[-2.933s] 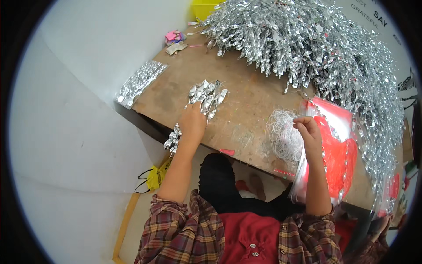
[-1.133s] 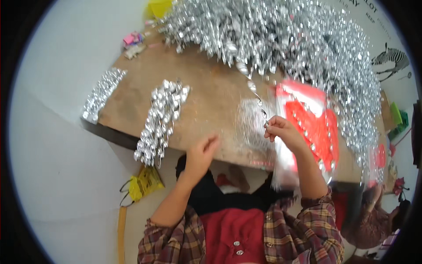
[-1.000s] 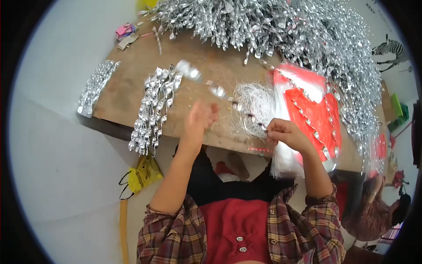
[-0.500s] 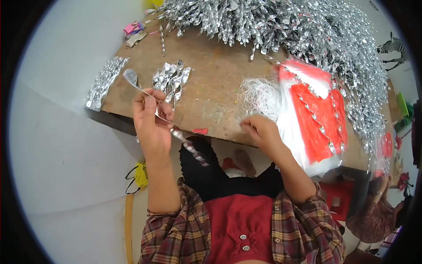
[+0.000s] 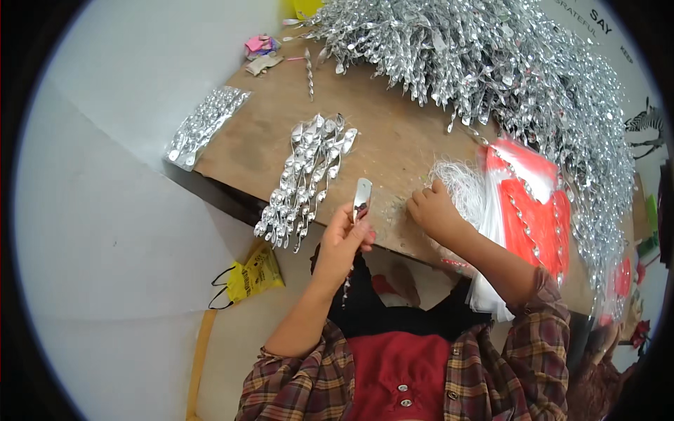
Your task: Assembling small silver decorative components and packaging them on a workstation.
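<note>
My left hand [image 5: 342,245] pinches a silver twisted foil strip [image 5: 363,191] above the table's front edge. The strip's flat rounded end sticks up past my fingers, and its twisted tail hangs below the hand. To the right, my right hand [image 5: 441,214] is at the near-left side of a loose tangle of white thread [image 5: 460,184]. Its fingers are curled inward, and what they pinch, if anything, is hidden. A bunch of silver twisted strips [image 5: 305,175] lies left of my left hand, its lower ends reaching over the table edge.
A big heap of silver twisted strips [image 5: 477,56] covers the table's [image 5: 246,151] far right. Red-and-clear plastic packs [image 5: 516,203] lie right of the thread. A bagged row of strips [image 5: 209,126] rests at the left corner. A yellow bag [image 5: 256,275] is below. Another person [image 5: 597,379] is at far right.
My left hand has moved right with the foil strip, whose flat end now points up. My right hand has come to the thread tangle. The view has shifted, uncovering more of the strip bunch.
</note>
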Demonstrator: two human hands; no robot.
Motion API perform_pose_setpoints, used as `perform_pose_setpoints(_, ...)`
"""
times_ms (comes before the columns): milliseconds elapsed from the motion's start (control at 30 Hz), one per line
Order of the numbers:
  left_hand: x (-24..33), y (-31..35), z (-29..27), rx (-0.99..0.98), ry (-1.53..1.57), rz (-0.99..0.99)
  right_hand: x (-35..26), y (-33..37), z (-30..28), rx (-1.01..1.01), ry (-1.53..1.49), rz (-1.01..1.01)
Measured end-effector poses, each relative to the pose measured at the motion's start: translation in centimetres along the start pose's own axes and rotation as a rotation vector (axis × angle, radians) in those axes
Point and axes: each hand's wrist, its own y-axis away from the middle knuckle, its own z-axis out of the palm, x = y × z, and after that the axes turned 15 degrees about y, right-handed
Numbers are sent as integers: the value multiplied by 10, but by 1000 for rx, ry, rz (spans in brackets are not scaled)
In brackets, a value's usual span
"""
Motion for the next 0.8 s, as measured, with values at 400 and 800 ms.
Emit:
perform_pose_setpoints(400, -17, 5, 34, -171, -308, 130, 21, 26, -91, 202, -1866, 886)
perform_pose_setpoints(800, -24, 8, 57, -207, -445, 242, 11, 43, -97, 295, -2100, 838)
